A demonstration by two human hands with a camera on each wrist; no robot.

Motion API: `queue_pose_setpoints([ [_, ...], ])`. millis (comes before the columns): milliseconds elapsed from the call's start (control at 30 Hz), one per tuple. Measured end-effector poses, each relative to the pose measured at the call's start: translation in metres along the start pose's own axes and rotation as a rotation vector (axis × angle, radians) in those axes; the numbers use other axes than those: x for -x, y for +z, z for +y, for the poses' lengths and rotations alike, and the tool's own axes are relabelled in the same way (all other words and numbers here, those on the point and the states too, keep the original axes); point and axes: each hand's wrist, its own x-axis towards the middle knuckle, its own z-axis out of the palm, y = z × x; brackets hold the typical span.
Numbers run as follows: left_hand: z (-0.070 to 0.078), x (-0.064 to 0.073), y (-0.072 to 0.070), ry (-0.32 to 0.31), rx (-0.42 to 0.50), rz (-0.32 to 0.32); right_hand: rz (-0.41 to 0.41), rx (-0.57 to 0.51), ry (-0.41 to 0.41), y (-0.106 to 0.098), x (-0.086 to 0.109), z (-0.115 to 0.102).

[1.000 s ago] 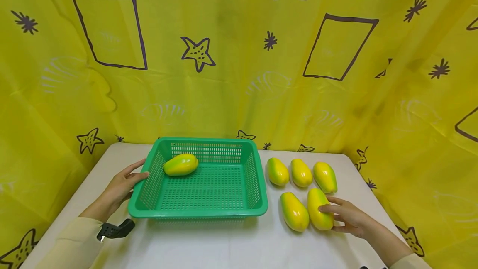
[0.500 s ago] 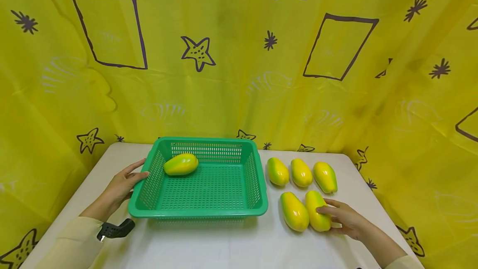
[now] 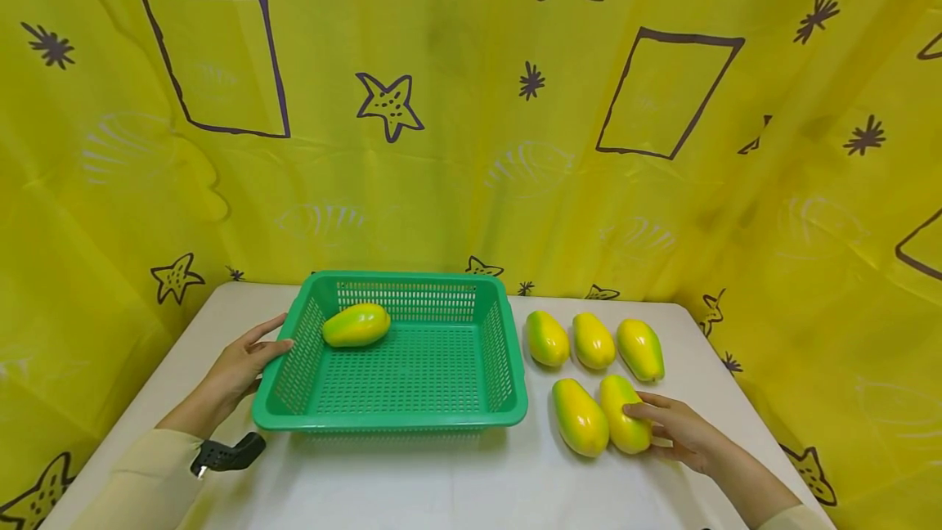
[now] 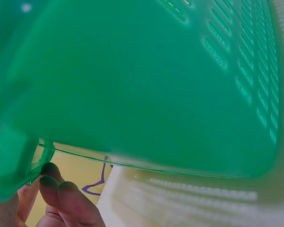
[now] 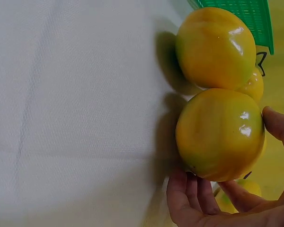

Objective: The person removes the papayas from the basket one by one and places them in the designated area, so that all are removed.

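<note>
My left hand (image 3: 237,366) grips the left rim of a green plastic basket (image 3: 390,420), thumb over the edge. In the left wrist view, its fingers (image 4: 68,201) curl under that rim. Inside the basket, toward the back left, lies one yellow-green papaya (image 3: 356,325). At the right, my right hand (image 3: 680,429) holds another papaya (image 3: 622,407), thumb on top and fingers around its right side. The right wrist view shows this held papaya (image 5: 220,135) up against its left neighbour, a papaya (image 3: 580,417) in the front row.
Behind the held fruit, a row of three papayas (image 3: 593,341) lies on the white table (image 3: 441,485), right of the basket. A yellow patterned curtain (image 3: 456,186) hangs around the table's back and sides. A black strap (image 3: 228,452) is on the left wrist.
My right hand has shifted slightly left with its papaya, bringing it close against the neighbouring one. The left hand and the basket have stayed in place.
</note>
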Motion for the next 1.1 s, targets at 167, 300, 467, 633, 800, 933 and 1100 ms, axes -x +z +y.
queue_pose_setpoints([
  [167,0.000,0.000,0.000,0.008,0.002,0.002,0.008,0.002,-0.013,-0.002,0.000,-0.003],
  [300,0.001,0.001,0.001,0.005,0.003,0.010,0.018,0.011,-0.041,-0.005,0.003,-0.009],
  [467,0.001,0.001,0.001,-0.010,-0.011,0.017,0.045,0.081,-0.094,-0.008,0.006,-0.025],
  [633,0.001,0.000,0.002,-0.003,-0.001,0.017,0.088,0.164,-0.146,-0.006,0.010,-0.047],
  [800,0.001,0.001,0.002,0.017,0.013,0.001,0.117,0.236,-0.200,0.001,0.013,-0.075],
  [933,0.002,0.001,0.001,0.017,0.021,0.000,0.121,0.269,-0.269,0.014,0.013,-0.099],
  [1100,0.002,0.002,0.002,0.009,0.021,0.000,0.104,0.261,-0.355,0.041,0.008,-0.130],
])
